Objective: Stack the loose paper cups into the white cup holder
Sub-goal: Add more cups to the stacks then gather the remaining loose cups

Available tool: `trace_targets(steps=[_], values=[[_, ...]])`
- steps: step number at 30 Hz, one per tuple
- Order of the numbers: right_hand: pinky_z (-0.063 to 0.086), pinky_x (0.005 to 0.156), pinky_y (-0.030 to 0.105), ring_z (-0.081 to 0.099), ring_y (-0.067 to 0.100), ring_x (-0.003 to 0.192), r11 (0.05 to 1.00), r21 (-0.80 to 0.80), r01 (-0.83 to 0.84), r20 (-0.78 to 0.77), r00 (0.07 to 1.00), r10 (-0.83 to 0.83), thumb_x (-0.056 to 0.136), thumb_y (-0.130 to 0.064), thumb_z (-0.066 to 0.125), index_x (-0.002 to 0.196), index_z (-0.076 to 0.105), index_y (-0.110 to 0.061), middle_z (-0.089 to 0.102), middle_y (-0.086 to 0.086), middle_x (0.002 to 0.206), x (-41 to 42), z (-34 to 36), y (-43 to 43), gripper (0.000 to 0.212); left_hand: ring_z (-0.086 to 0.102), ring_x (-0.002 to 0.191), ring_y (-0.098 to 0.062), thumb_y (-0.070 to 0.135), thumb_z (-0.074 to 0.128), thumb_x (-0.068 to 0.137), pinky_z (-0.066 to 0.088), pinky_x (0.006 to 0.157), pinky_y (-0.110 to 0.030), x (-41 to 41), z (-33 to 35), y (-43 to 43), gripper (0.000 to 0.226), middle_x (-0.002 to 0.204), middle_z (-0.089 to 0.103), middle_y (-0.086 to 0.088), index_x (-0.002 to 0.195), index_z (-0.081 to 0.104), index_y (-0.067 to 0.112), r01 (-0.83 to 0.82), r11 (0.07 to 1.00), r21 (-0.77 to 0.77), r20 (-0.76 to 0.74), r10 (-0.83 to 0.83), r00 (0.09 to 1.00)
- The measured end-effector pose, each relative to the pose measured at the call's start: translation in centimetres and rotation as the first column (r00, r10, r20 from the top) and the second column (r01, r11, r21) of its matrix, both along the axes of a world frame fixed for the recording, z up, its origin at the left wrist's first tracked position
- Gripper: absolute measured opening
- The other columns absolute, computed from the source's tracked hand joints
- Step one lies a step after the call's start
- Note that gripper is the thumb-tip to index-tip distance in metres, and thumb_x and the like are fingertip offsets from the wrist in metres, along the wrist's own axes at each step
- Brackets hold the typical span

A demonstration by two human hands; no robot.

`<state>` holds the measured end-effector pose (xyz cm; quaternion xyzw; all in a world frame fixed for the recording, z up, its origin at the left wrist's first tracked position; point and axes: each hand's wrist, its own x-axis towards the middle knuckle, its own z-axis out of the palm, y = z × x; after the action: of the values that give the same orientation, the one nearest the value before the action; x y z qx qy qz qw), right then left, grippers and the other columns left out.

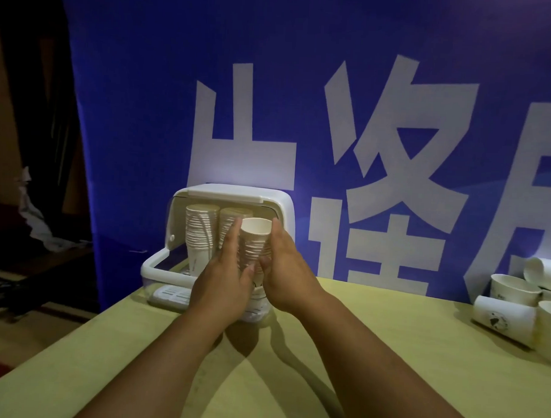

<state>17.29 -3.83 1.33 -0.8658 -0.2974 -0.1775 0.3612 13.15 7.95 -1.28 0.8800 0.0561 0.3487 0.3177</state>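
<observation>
Both hands' grip, left hand (223,279) and right hand (285,272), clasps the cup stack (254,242) between them at the white holder (280,209).

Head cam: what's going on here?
A person is loading paper cups into a white plastic cup holder at the back of a pale yellow table. The left hand and right hand together clasp a nested stack of white paper cups at its open front. Two full stacks already stand inside. Several loose white paper cups lie at the table's right edge.
</observation>
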Motion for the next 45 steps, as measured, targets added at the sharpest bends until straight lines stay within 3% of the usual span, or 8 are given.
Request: trace_targets(steps=[3,10,18,23,27,33,40,45], values=[[0.046,0.107,0.041,0.034,0.028,0.140,0.993,-0.107,0.059,-0.020,0.998,-0.061,0.090,-0.015,0.069,0.158,0.002,-0.028,0.014,0.003,0.159,0.2,-0.3,-0.1,0.097,0.043,0.141,-0.024,0.035,0.054,0.103,0.047,0.104,-0.049,0.4,-0.2,0.4,0.080,0.164,0.030,0.005,0.154,-0.005,0.053,0.003,1.000,0.016,-0.020,-0.002,1.000],[0.046,0.107,0.046,0.039,0.027,0.136,0.997,-0.065,0.032,-0.100,0.994,-0.038,0.092,-0.013,0.066,0.157,-0.006,-0.037,0.036,0.003,0.151,0.5,-1.3,0.1,0.099,0.048,0.135,-0.022,0.030,0.049,0.104,0.049,0.105,-0.051,0.7,-0.3,1.1,0.080,0.159,0.038,0.005,0.157,-0.008,0.048,-0.004,1.000,0.028,-0.071,0.006,0.997],[0.044,0.086,0.023,0.057,0.018,0.120,0.992,0.123,0.016,-0.187,0.982,0.008,0.096,-0.018,0.062,0.149,0.036,-0.028,0.056,-0.002,0.139,-1.1,-0.6,-1.2,0.059,0.057,0.122,-0.020,0.028,0.062,0.095,0.051,0.096,-0.043,-0.8,0.2,0.1,0.056,0.139,0.056,0.004,0.146,0.041,0.034,-0.015,0.995,-0.094,-0.009,0.014,1.000],[0.043,0.107,0.054,0.047,0.029,0.133,0.995,0.098,0.031,-0.303,0.953,0.000,0.096,-0.034,0.057,0.144,0.042,-0.036,0.055,-0.003,0.143,-1.5,-1.6,-0.2,0.050,0.053,0.127,-0.028,0.036,0.057,0.095,0.041,0.108,-0.052,-0.4,0.0,0.7,0.064,0.140,0.057,-0.001,0.152,0.027,0.036,-0.081,0.997,-0.020,-0.161,0.077,0.984],[0.047,0.104,0.049,0.054,0.025,0.126,0.992,0.108,0.068,-0.279,0.960,-0.036,0.097,-0.021,0.058,0.145,0.046,-0.031,0.059,-0.002,0.138,-0.8,-2.1,-0.4,0.050,0.050,0.126,-0.024,0.034,0.062,0.091,0.031,0.110,-0.049,-0.6,0.2,0.7,0.049,0.131,0.058,0.006,0.137,0.045,0.033,-0.180,0.984,0.009,-0.064,0.181,0.981],[0.055,0.083,0.026,0.061,0.017,0.109,0.971,0.204,0.126,-0.324,0.945,-0.055,0.096,-0.015,0.062,0.131,0.058,-0.025,0.061,-0.002,0.128,-1.4,-2.0,-4.2,0.037,0.060,0.082,-0.011,0.023,0.067,0.092,0.052,0.065,-0.029,-2.3,0.5,-1.8,0.015,0.091,0.063,0.009,0.089,0.055,0.033,-0.040,0.999,-0.027,0.001,0.040,0.999],[0.052,0.081,0.020,0.060,0.010,0.100,0.941,0.121,0.316,-0.337,0.905,-0.261,0.095,-0.017,0.065,0.121,0.065,-0.024,0.064,-0.004,0.120,-3.3,-1.7,-16.8,0.027,0.063,0.074,-0.011,0.029,0.066,0.084,0.060,0.073,-0.040,-2.9,1.1,-9.7,0.008,0.074,0.066,0.011,0.077,0.063,0.028,0.184,0.973,0.142,-0.242,-0.146,0.959],[0.047,0.100,0.032,0.048,0.018,0.122,0.827,0.034,0.561,-0.181,0.817,-0.547,0.088,-0.023,0.072,0.122,0.062,-0.028,0.053,-0.005,0.134,-5.1,-1.8,-26.6,0.036,0.062,0.075,-0.010,0.029,0.065,0.085,0.060,0.074,-0.038,-2.8,0.9,-17.5,0.007,0.077,0.066,0.011,0.078,0.063,0.029,0.327,0.935,0.140,-0.320,-0.269,0.908]])
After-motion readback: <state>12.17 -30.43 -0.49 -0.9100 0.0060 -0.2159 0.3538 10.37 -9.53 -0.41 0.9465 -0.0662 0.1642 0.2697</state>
